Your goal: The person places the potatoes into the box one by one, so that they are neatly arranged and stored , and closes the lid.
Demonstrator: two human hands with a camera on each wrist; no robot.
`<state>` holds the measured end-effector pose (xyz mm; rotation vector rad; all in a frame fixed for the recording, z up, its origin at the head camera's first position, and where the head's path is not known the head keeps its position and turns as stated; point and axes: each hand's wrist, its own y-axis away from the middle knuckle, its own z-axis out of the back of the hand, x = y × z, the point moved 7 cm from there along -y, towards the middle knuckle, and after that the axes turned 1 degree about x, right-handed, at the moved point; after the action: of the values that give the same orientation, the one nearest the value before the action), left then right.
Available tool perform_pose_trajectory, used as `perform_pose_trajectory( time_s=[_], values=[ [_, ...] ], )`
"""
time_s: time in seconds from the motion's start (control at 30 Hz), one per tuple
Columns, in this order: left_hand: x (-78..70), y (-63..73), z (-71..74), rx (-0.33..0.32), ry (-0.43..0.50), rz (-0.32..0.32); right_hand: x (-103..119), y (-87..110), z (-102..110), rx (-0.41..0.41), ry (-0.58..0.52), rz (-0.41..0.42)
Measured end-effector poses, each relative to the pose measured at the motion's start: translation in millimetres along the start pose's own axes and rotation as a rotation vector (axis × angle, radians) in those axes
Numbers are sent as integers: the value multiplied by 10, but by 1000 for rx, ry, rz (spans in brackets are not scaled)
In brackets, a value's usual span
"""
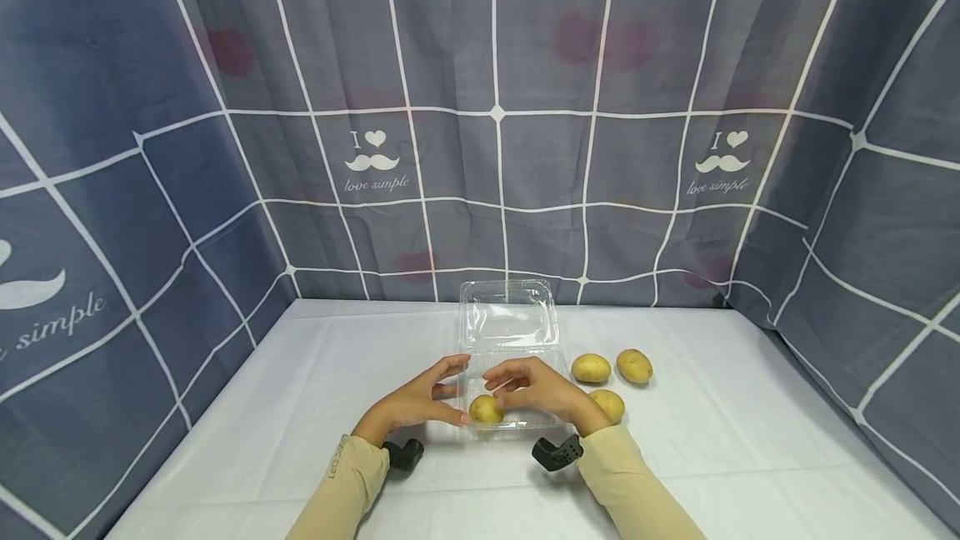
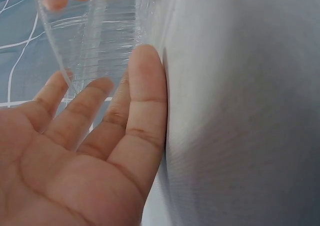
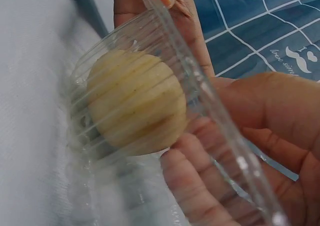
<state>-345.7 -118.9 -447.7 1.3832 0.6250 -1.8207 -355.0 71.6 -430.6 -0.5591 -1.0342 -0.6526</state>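
A clear plastic clamshell box (image 1: pixel 508 325) stands with its lid raised toward the back. Inside its front left corner sits a yellow potato (image 1: pixel 486 410), seen through the ribbed wall in the right wrist view. My right hand (image 1: pixel 536 386) reaches over the box from the right, fingers loosely bent and fingertips (image 3: pixel 176 161) right at the potato's side. Along the box's left side is my left hand (image 1: pixel 416 398), fingers spread and nothing in its palm. In the left wrist view its fingertips (image 2: pixel 100 85) are at the box's edge, and one finger lies low along the white cloth.
Three more potatoes (image 1: pixel 591 368) lie to the right of the box, one partly behind the right wrist. White cloth (image 1: pixel 337 357) covers the table. A dark checked curtain (image 1: pixel 547 157) rises at the back and both sides.
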Motion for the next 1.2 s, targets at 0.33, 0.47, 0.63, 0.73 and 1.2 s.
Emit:
perform_pose_trajectory(
  time_s=[0.33, 0.47, 0.63, 0.73, 1.2],
  values=[
    [5, -2, -11, 14, -19, 11, 93, 45, 94, -31, -18, 64],
    [19, -3, -13, 17, -27, 11, 98, 73, 131, -34, -45, 70],
    [37, -6, -21, 28, -8, -2, 96, 136, 191, -63, -93, 44],
    [37, -8, -31, 39, 12, -20, 84, 173, 243, -114, -138, 9],
    [15, -7, -32, 39, 40, -37, 77, 300, 411, -218, -168, 16]
  ],
)
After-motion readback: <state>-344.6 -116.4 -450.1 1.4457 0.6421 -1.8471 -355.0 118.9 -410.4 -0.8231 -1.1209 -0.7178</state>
